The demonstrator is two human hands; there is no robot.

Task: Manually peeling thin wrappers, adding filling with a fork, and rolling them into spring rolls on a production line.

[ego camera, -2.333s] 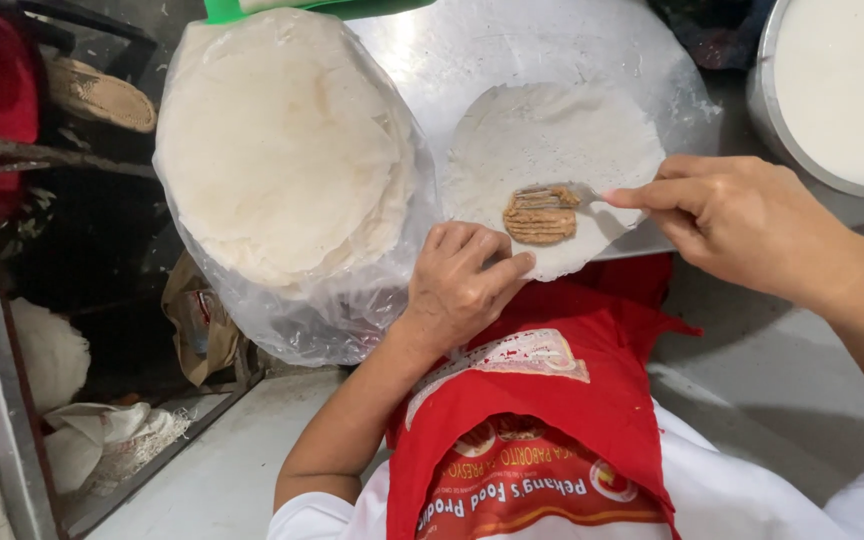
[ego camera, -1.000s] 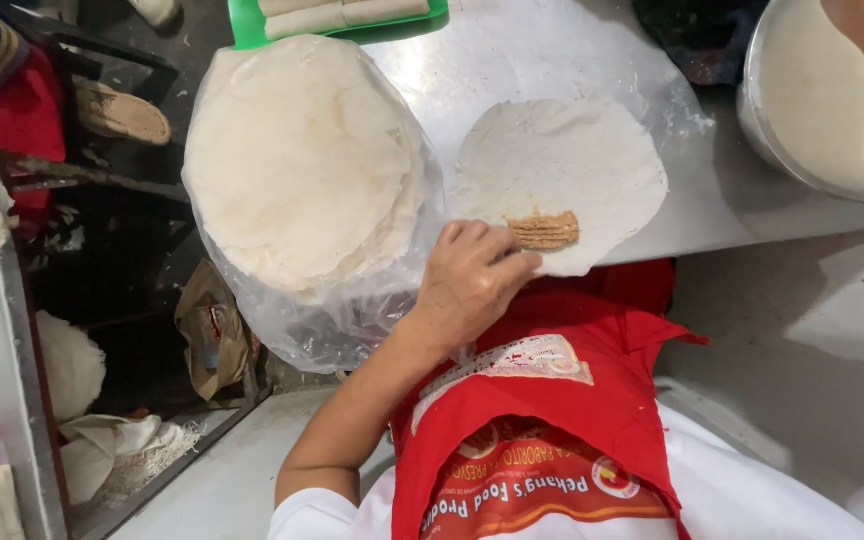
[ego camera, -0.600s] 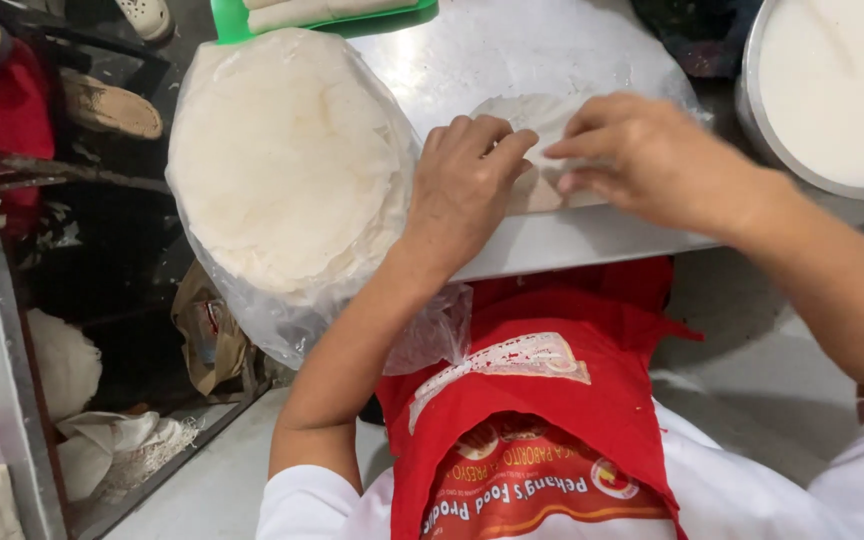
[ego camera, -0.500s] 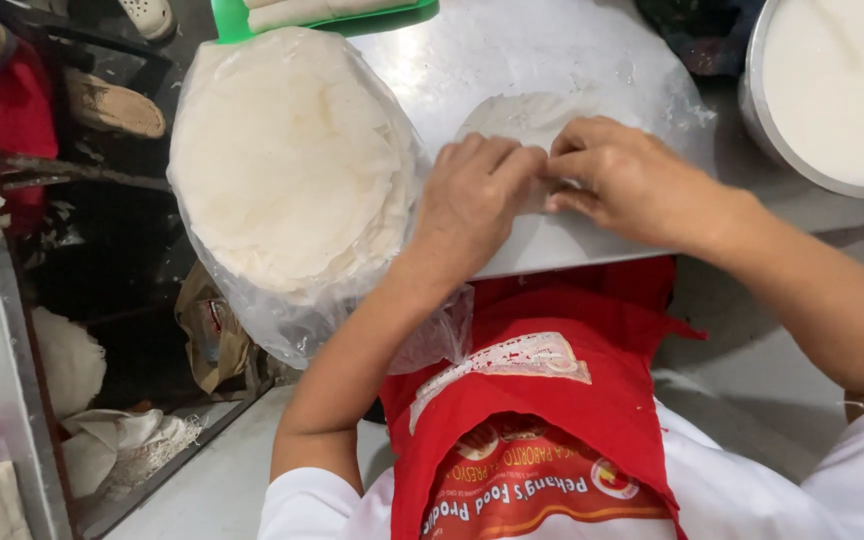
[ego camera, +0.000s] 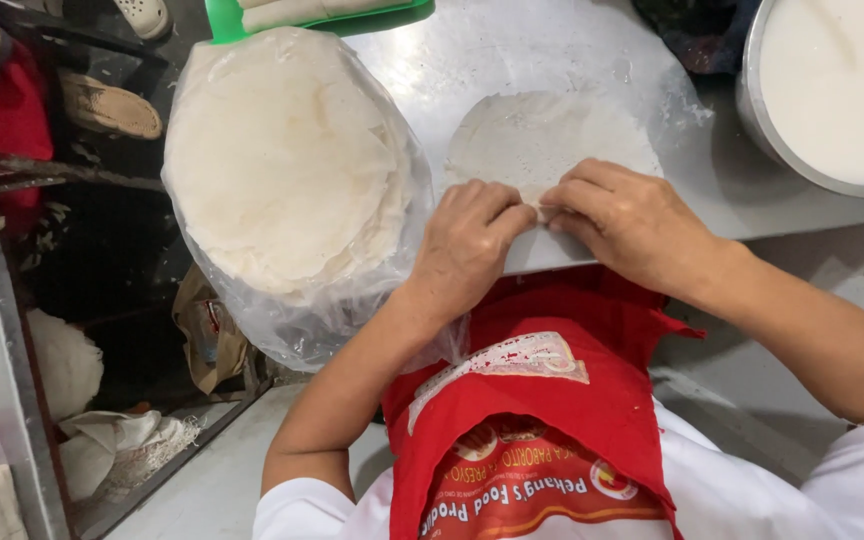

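Steel desk (ego camera: 512, 50), wet and shiny, carrying a thin round white wrapper (ego camera: 552, 135) flat near its near edge, near rim being folded away toward the far edge, fold line running left to right. Left hand (ego camera: 467, 245) and right hand (ego camera: 632, 220) side by side, fingertips curled and pinching that near rim. Bagged stack of wrappers (ego camera: 287, 165) overhanging the left edge; pale liquid in a metal bowl (ego camera: 832, 90) at the far right corner.

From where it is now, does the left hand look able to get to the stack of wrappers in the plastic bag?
Probably yes. The left hand rests on the single wrapper, right beside the stack of wrappers. The plastic bag looks open on top, and nothing lies between hand and stack.
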